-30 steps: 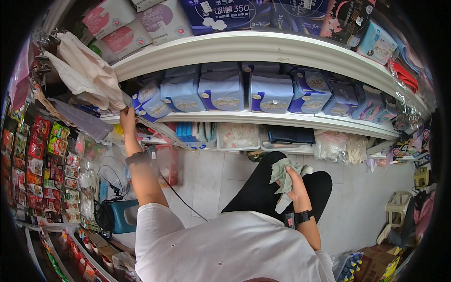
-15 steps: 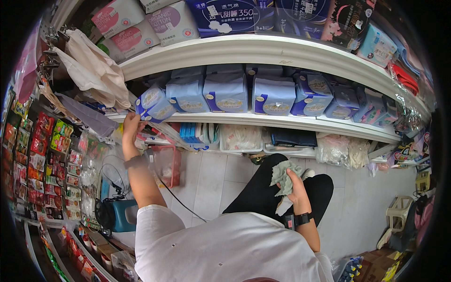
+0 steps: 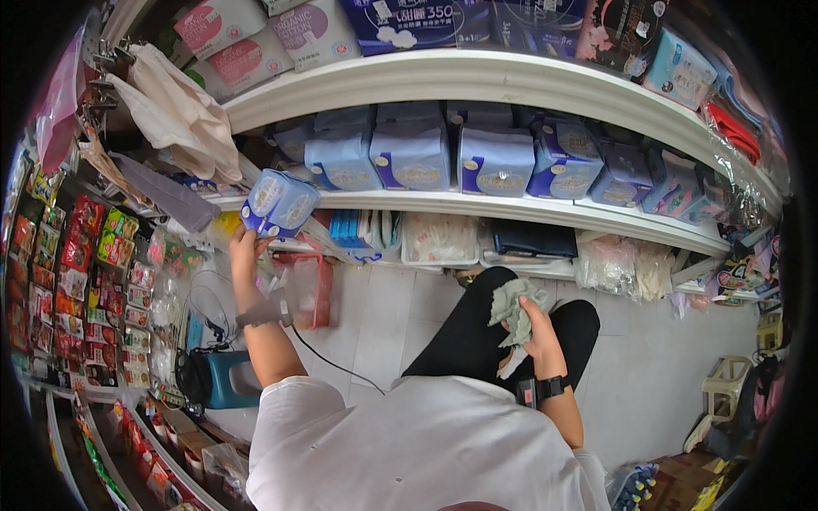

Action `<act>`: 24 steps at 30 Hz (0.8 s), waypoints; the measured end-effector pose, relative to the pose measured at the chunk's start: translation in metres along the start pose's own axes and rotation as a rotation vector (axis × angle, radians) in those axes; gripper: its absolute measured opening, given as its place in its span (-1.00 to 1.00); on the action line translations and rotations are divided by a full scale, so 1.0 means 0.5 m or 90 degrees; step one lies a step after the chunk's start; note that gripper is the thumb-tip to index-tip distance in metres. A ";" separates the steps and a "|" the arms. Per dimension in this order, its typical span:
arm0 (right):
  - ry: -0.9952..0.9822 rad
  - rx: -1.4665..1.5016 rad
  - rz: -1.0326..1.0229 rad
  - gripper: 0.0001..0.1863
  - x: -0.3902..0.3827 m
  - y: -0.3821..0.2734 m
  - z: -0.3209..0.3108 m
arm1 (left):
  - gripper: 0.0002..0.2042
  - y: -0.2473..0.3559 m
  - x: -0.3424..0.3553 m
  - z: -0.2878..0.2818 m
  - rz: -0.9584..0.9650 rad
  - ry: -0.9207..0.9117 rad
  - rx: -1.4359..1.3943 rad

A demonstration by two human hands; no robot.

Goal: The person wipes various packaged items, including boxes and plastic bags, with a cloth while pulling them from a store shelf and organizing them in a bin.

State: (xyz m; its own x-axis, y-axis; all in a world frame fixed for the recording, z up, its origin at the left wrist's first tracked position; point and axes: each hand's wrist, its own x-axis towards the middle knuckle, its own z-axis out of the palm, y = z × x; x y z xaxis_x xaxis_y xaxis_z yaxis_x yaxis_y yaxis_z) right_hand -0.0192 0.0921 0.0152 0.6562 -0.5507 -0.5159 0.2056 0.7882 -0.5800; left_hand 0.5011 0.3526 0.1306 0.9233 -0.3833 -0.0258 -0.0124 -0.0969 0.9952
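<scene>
My left hand grips a light-blue and dark-blue soft pack of sanitary pads by its lower left corner. The pack is tilted and sticks out in front of the left end of the white middle shelf. Further right on that shelf stands a row of similar blue packs. Over my knees, my right hand is closed around a crumpled grey-green cloth, which bunches out above the fingers.
Pad packs fill the upper shelf. Beige cloth bags hang at the left, above hanging snack packets. A red basket and a teal stool stand on the floor. A black cable runs from my left wrist.
The left-end pack has come forward off the shelf with my left hand, toward me. My right hand still holds the cloth in nearly the same place.
</scene>
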 end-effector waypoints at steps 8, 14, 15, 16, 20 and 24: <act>-0.096 0.083 -0.019 -0.51 0.000 -0.015 0.004 | -0.74 0.015 -0.199 0.050 -0.023 -0.048 0.096; -0.198 0.047 -0.070 -0.58 -0.007 -0.035 0.068 | -0.72 -0.040 -0.281 0.233 0.013 -0.350 0.191; -0.197 0.046 -0.101 -0.59 -0.006 -0.038 0.082 | -0.72 -0.039 -0.303 0.277 0.077 -0.373 0.211; -0.193 0.062 -0.077 -0.59 0.013 -0.026 0.066 | -0.72 -0.056 -0.306 0.308 0.054 -0.430 0.186; -0.174 0.169 -0.047 -0.49 0.007 -0.023 0.039 | -0.74 -0.006 -0.388 0.455 0.033 -0.536 0.177; -0.204 0.093 -0.145 -0.42 0.013 -0.015 -0.029 | -0.67 0.016 -0.425 0.523 0.066 -0.636 0.187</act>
State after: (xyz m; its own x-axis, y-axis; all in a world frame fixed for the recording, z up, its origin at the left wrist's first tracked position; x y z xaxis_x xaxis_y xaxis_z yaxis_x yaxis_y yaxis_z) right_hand -0.0269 0.0788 0.0072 0.7703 -0.6201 -0.1488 0.4574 0.6998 -0.5486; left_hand 0.2042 0.1930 0.1194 0.1772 -0.9741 -0.1408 -0.2899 -0.1884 0.9383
